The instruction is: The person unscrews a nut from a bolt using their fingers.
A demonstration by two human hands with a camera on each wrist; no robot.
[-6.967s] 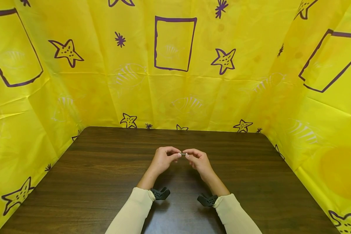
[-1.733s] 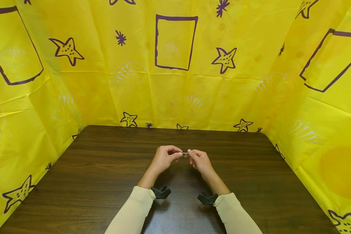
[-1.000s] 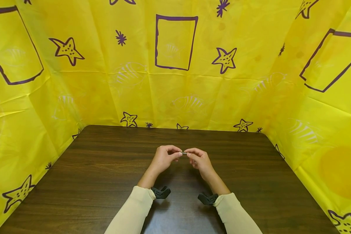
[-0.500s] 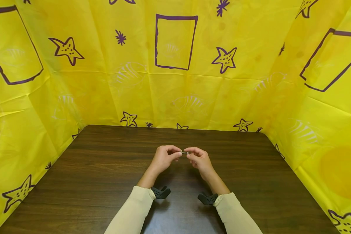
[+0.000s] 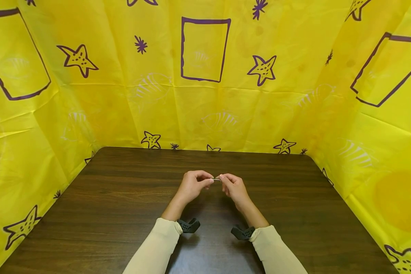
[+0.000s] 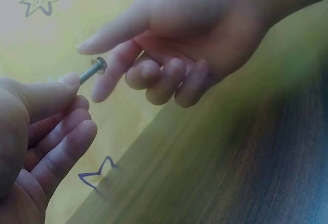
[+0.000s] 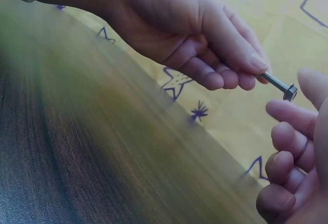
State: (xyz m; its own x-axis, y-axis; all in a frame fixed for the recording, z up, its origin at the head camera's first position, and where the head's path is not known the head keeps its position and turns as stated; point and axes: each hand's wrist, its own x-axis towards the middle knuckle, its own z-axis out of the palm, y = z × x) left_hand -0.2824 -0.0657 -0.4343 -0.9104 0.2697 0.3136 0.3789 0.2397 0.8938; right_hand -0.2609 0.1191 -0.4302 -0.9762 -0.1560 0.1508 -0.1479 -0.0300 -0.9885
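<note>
My left hand pinches a slim metal bolt by one end between thumb and forefinger, above the table. At the bolt's free end sits a six-sided metal piece; whether it is a nut or the bolt's own head I cannot tell. My right hand faces that end. Its thumb and forefinger stand on either side of the six-sided piece, apart from it in both wrist views, with the other fingers loosely bent. The left fingertips hide the bolt's other end.
Below the hands spreads a dark wood-grain table. A yellow cloth printed with starfish and fish hangs along its back and both sides. A dark band is on the left wrist and another dark band on the right.
The left hand keeps its pinch on the bolt almost unmoved. The right thumb and forefinger shift back and forth at the bolt's free end from frame to frame.
</note>
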